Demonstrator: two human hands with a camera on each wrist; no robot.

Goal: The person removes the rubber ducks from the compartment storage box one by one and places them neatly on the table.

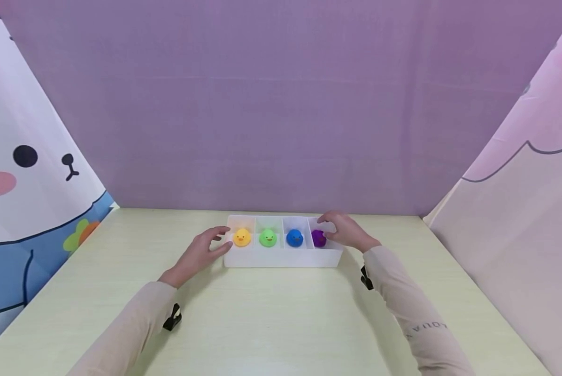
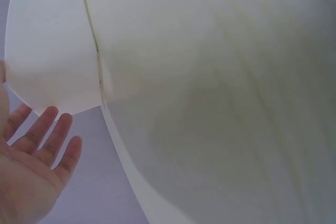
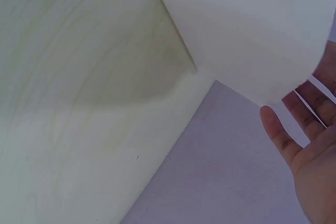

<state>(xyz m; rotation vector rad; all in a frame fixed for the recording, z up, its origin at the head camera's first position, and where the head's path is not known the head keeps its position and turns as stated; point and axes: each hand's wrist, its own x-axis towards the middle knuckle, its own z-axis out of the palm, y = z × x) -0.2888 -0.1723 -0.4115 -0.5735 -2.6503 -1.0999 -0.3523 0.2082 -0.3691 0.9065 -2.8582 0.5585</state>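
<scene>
A white divided box [image 1: 281, 258] stands near the back of the table, with a small rubber duck in each section: yellow [image 1: 241, 237], green [image 1: 267, 238], blue [image 1: 295, 238] and a purple toy [image 1: 318, 238]. My left hand [image 1: 203, 251] is at the box's left end, thumb and fingers apart beside the yellow duck; its spread fingers show in the left wrist view. Over the right section is my right hand [image 1: 345, 231], its thumb overlapping the purple toy's edge and its fingers at the back rim. In the right wrist view, the box's end wall partly hides those fingers.
The pale wooden table [image 1: 281, 318] runs up to a purple backdrop [image 1: 271, 104]. Cartoon-printed cloths hang on the left [image 1: 32, 209] and the right [image 1: 520, 230]. A black clip-like piece hangs under each sleeve.
</scene>
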